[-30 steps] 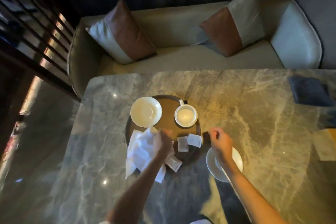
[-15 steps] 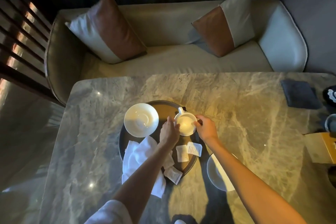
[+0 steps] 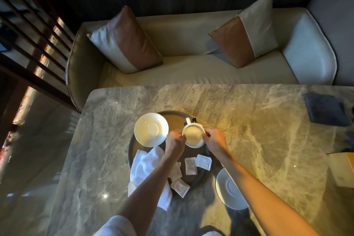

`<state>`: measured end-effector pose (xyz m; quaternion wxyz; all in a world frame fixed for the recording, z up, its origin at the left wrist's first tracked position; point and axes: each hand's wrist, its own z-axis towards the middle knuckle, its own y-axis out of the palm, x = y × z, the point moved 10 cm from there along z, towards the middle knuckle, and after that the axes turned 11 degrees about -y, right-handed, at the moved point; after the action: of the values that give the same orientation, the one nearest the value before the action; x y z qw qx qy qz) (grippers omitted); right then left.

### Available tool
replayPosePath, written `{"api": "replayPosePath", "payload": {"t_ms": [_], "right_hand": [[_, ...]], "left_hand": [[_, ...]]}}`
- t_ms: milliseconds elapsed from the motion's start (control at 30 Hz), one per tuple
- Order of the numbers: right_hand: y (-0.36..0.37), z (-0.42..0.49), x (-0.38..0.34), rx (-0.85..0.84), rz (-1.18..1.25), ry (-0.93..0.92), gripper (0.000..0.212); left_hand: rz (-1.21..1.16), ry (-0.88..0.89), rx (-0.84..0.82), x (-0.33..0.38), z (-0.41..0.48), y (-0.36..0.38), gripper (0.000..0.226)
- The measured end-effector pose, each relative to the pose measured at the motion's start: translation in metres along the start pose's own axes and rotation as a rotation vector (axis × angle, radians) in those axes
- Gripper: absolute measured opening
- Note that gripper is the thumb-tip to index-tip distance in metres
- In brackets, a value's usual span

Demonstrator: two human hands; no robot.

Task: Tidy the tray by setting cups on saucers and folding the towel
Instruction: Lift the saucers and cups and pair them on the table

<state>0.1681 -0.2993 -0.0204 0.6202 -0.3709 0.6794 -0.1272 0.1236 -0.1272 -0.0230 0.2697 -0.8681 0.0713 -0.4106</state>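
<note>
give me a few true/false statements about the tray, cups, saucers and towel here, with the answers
1. Both hands are on the cup. True: the left hand and right hand grip its rim from opposite sides.
2. The cup sits on a saucer. True: a small saucer edge shows under it.
3. The towel is neatly folded. False: it lies crumpled over the near-left rim of the tray.
4. Both loose saucers are on the tray. False: the empty saucer is on it, the second saucer lies on the table.
5. The tray holds no packets. False: several white packets lie in it.
</note>
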Motion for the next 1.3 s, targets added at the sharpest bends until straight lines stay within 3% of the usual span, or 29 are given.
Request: {"api": "replayPosePath", "payload": {"t_ms": [133, 300, 467, 600, 700, 833, 967, 1133, 1233, 1300], "right_hand": [[-0.013, -0.001, -0.008, 0.047, 0.012, -0.021, 0.024], [-0.053, -0.008, -0.006, 0.120, 0.095, 0.014, 0.026], [-0.071, -0.048, 0.033, 0.144, 0.702, 0.284, 0.039], [-0.075, -0.104, 0.061, 0.100, 0.886, 0.394, 0.036], [-0.069, -0.150, 0.085, 0.067, 0.919, 0.409, 0.034], [-0.047, -0.203, 0.125, 0.092, 0.906, 0.488, 0.038], [-0.027, -0.235, 0.149, 0.079, 0.848, 0.602, 0.033], [-0.018, -0.237, 0.162, 0.089, 0.837, 0.589, 0.040], [-0.018, -0.228, 0.166, 0.095, 0.821, 0.572, 0.040], [-0.017, -0.223, 0.166, 0.084, 0.820, 0.568, 0.040]], "left_hand": [[-0.116, 0.104, 0.067, 0.019, -0.021, -0.015, 0.033], [-0.157, 0.067, 0.023, 0.049, -0.034, -0.012, 0.023], [-0.136, 0.184, -0.081, 0.082, -0.065, 0.024, 0.024], [-0.068, 0.212, -0.181, 0.070, -0.092, 0.075, 0.025], [-0.053, 0.179, -0.227, 0.044, -0.118, 0.107, 0.029], [-0.164, 0.028, -0.335, -0.003, -0.153, 0.142, 0.047], [-0.229, 0.009, -0.445, -0.035, -0.177, 0.165, 0.068], [-0.394, -0.171, -0.634, -0.061, -0.190, 0.190, 0.078], [-0.490, -0.264, -0.629, -0.066, -0.185, 0.196, 0.087], [-0.494, -0.279, -0.616, -0.070, -0.179, 0.199, 0.080]]}}
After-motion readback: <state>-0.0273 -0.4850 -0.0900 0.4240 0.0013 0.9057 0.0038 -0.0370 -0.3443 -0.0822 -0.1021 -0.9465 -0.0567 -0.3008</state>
